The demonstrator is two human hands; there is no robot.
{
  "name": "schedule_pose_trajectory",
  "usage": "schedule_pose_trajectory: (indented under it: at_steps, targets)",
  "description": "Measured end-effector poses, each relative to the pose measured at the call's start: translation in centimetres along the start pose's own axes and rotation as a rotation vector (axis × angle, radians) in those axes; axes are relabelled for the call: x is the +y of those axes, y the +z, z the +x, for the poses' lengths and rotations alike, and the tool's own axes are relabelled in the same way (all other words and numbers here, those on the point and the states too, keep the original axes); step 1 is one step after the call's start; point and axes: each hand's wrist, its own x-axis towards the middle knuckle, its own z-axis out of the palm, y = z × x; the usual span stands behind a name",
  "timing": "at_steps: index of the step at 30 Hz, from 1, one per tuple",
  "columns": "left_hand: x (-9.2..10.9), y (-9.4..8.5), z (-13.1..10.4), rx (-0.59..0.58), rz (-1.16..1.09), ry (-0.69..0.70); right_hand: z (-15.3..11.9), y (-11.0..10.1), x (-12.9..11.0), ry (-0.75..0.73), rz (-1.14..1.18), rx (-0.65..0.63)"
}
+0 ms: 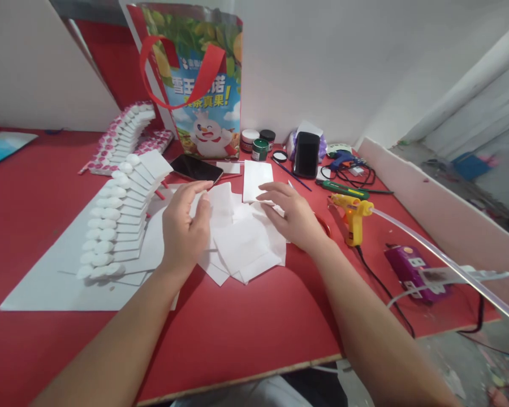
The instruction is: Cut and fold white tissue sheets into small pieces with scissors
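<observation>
A loose pile of white paper pieces (248,243) lies on the red table between my two hands. My left hand (189,223) is at the pile's left side, fingers slightly curled, thumb apart, holding nothing visible. Over the right side is my right hand (290,212), its fingers spread and nothing in them. Behind the pile, a white folded sheet (258,175) lies near my right fingertips. Left of my left hand, a curved row of white cards with rounded white ends (110,220) stands on a large white sheet (46,282).
A yellow glue gun (353,212) with a long clear stick and a purple power strip (411,271) are at right. Behind are a green utility knife (345,189), paint jars (260,149), a phone (197,168) and a tall printed bag (207,85). A pink-and-white curved stack (125,138) stands back left.
</observation>
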Motion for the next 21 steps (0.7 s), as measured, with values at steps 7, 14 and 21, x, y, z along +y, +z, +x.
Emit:
schedule_pose_trajectory:
  at_steps: [7,14,21]
  targets:
    - [-0.3,1.2,-0.8,-0.498,0.11,0.27,0.6,2.9,2.9,0.075,-0.312,-0.026]
    - [-0.6,1.7,-1.2,-0.701,0.093,0.21,0.6,2.9,3.4,0.178,-0.377,0.013]
    - [-0.8,1.9,-1.4,-0.679,0.112,0.213,0.8,2.9,3.5,0.204,-0.407,0.019]
